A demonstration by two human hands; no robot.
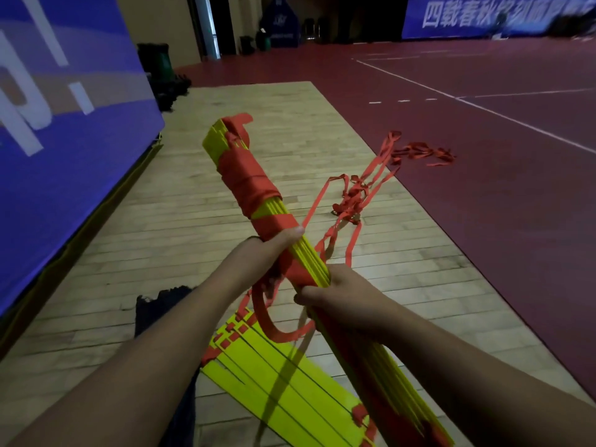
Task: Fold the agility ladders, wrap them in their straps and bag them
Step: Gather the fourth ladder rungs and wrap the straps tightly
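Left hand [269, 253], right hand [342, 295] around the ladder bundle [248, 179] (arms forward)

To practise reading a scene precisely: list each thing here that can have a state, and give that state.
Held ladder bundle: rungs stacked, far half strap-wrapped.
Loose strap: trailing, tangled across the floor.
Floor ladder: rungs fanned, unwrapped.
Left hand: grips the bundle.
Right hand: grips the bundle.

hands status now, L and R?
Left hand: grips the ladder bundle.
Right hand: grips the same bundle, nearer the person.
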